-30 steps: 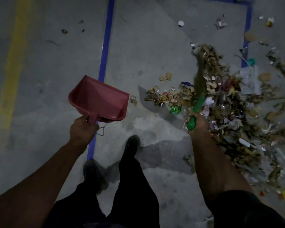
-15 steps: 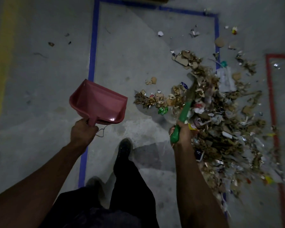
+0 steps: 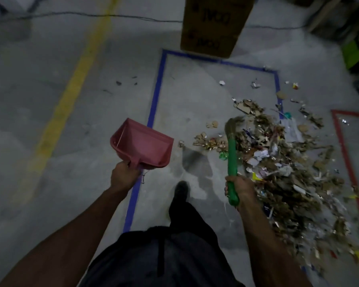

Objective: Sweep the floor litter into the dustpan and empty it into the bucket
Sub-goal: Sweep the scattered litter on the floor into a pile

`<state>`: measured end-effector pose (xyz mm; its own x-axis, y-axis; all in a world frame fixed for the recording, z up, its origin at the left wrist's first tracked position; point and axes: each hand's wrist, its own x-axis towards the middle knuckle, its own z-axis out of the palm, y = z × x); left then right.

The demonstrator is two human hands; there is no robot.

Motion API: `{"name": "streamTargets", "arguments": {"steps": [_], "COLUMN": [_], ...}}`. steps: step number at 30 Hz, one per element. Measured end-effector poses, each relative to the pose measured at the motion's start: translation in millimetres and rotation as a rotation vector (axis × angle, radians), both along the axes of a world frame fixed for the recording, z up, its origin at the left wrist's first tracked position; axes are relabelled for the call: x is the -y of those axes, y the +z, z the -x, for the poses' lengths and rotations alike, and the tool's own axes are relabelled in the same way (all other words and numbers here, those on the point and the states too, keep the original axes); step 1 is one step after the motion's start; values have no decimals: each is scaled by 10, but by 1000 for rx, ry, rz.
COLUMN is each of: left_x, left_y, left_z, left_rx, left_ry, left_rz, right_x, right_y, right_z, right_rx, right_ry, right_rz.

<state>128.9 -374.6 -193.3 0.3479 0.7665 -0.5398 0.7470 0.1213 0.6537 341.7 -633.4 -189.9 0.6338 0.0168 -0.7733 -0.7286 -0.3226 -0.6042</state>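
My left hand grips the handle of a red dustpan, held above the floor with nothing in it. My right hand grips the green handle of a short broom; its brush head is raised over the left edge of the litter. A wide heap of litter, mostly cardboard scraps, paper and wrappers, covers the concrete floor to the right. No bucket is in view.
A cardboard box stands at the far end of a blue tape rectangle. A yellow floor line runs on the left, red tape on the right. A cable crosses the far floor. My shoe is between my arms.
The view has tilted up, bringing the box and cable into sight. The broom head has lifted out of the litter and swung left. The dustpan stays held in the air.
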Motion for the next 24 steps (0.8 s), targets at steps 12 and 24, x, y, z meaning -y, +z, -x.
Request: {"name": "streamTargets", "arguments": {"steps": [12, 24], "left_x": [-295, -2035], "left_y": [315, 33], "left_z": [1711, 1581], "left_rx": [41, -24], "left_ry": [276, 411], "left_rz": [21, 17], "right_x": [-939, -3264], "right_y": [221, -158], "right_z": [1271, 863], "right_rx": [184, 289], "right_ry": [601, 922], "right_rz": [134, 152]}}
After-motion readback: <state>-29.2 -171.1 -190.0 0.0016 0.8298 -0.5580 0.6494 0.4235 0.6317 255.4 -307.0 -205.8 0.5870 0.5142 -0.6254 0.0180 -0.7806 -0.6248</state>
